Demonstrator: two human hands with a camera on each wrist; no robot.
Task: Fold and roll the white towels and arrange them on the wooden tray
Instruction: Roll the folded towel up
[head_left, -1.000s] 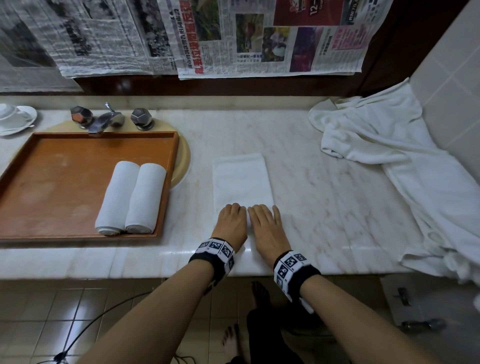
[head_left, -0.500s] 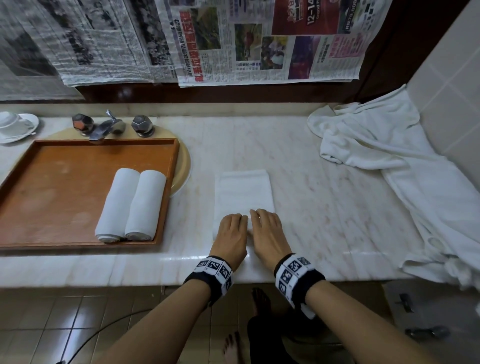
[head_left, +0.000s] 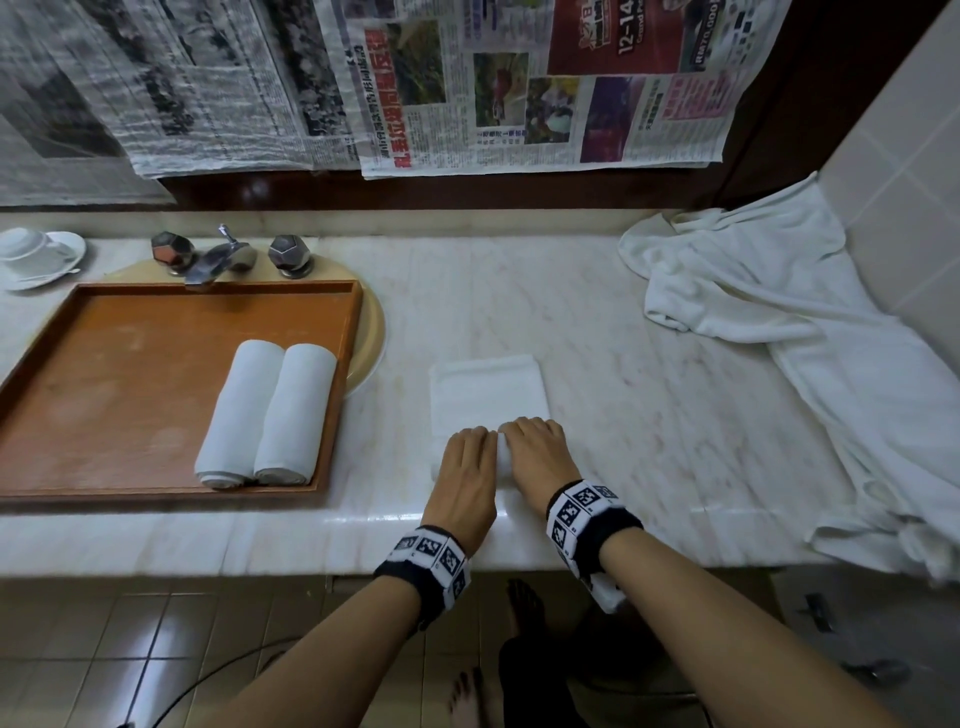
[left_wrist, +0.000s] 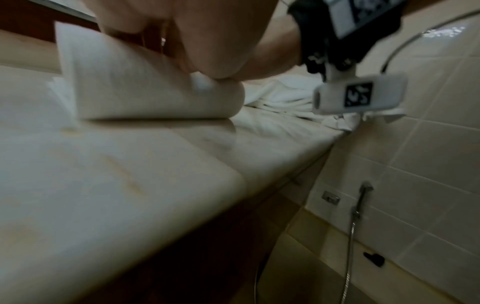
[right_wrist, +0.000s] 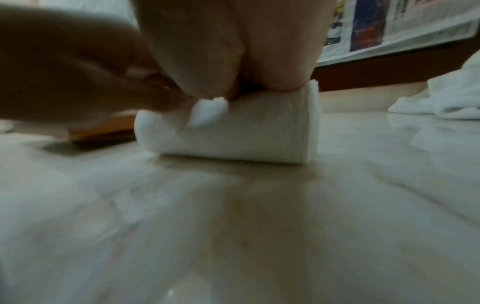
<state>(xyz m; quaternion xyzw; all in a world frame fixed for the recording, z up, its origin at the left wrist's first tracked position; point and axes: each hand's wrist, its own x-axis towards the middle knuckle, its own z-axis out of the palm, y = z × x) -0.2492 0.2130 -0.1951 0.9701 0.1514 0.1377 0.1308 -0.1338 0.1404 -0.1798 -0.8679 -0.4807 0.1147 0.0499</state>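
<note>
We have both hands on the folded white towel (head_left: 488, 395) on the marble counter (head_left: 649, 374), near the front edge, just right of the wooden tray (head_left: 104, 364). The rolled part (right_wrist: 233, 135) sits under our palms at the near end; its long axis runs left-right. The flat unrolled part lies straight ahead of the fingers, toward the far wall, so we judge the roll goes forward, away from us. Left hand (head_left: 465, 467) and right hand (head_left: 535, 452) are side by side, nearly touching, fingers curled over the top of the roll and gripping it; the wrist views show the thumbs tucked against its near side. Neither hand is nearer. Two finished rolls (head_left: 267, 413) lie touching on the tray's right side, long axes near-far. We judge roughly half this towel is left to roll. A loose white pile (head_left: 805, 338) lies at far right.
</note>
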